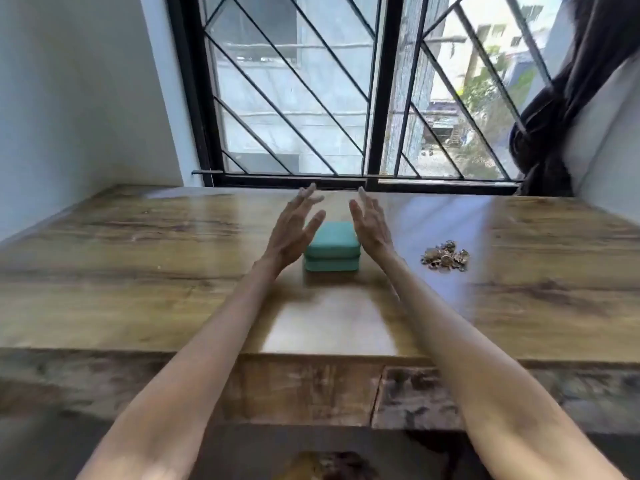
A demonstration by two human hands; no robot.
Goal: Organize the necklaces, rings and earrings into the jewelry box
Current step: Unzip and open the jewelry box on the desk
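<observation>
- While both bare arms are reaching forward over the wooden table (138, 271), the jewelry box (331, 251) is sitting closed near the middle of it, between the two hands.
- The left hand (294, 230) is hovering at the left side of the box with fingers straight and spread, palm facing right; it is holding nothing, and I cannot tell if it is touching the box.
- The right hand (369, 223) is standing at the right side of the box, fingers straight and pointing far, palm facing left; it is also holding nothing.
- The pile of jewelry (445, 256) is lying on the table to the right of the box, apart from it; single pieces are too small to tell.
- A barred window (346, 98) is standing at the far edge, and a dark curtain (568, 116) is hanging at the far right.
</observation>
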